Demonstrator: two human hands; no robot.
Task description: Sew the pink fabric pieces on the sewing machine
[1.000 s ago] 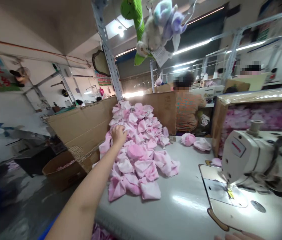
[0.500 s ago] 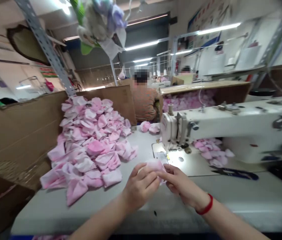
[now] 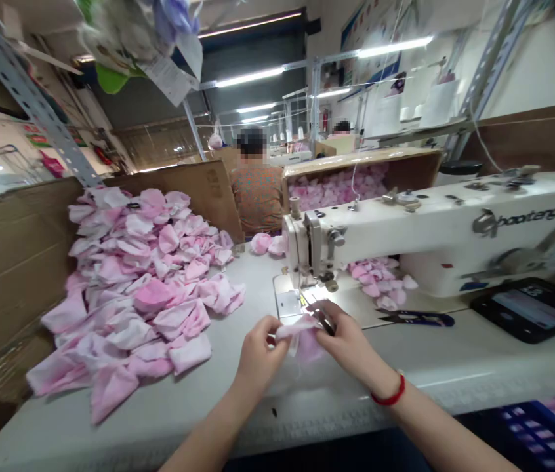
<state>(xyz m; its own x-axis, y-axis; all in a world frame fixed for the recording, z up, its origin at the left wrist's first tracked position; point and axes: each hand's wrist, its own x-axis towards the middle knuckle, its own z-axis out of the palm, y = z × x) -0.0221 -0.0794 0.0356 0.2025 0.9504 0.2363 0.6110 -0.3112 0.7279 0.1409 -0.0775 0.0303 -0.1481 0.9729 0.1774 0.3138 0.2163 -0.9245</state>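
A small piece of pink and white fabric [image 3: 309, 344] is stretched between my two hands, just in front of the needle area of a white sewing machine [image 3: 376, 229]. My left hand [image 3: 260, 351] pinches its left edge between thumb and fingers. On the other side my right hand [image 3: 344, 337], with a red band at the wrist, has its fingers closed on the right edge. Something thin and dark shows among the right fingers, too covered to name. Left of my hands lies a large heap of similar pink fabric pieces [image 3: 134, 288].
Dark-handled thread snips [image 3: 418, 318] and a black device with a screen [image 3: 528, 311] lie on the white table [image 3: 238, 419] at the right. Pink pieces [image 3: 378, 278] sit under the machine arm. Cardboard [image 3: 16, 255] borders the left. Ahead sits a person [image 3: 258, 193].
My hands have spread apart a little, and the fabric now hangs stretched between them instead of bunched. The camera view has turned right, showing more of the machine.
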